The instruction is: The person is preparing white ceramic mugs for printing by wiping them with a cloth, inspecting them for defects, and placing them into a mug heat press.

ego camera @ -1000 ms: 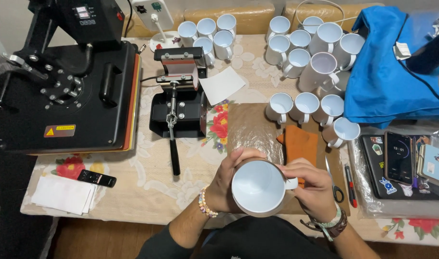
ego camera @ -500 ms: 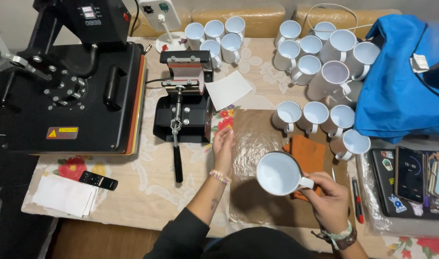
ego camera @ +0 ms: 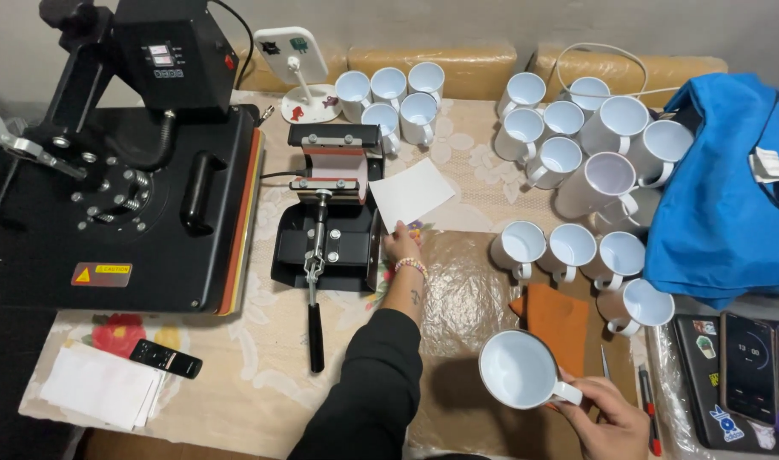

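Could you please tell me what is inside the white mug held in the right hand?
The white mug in the right hand shows a bare white inside, apparently empty. The outer side away from the camera is hidden.

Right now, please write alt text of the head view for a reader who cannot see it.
The left hand touches a white sheet of paper beside a small mug press, while the right hand holds a white mug by its handle. Many white mugs stand on the table.

head cam | above table [ego camera: 236, 383] | looks steeply down, forward | close, arm's reach | single view
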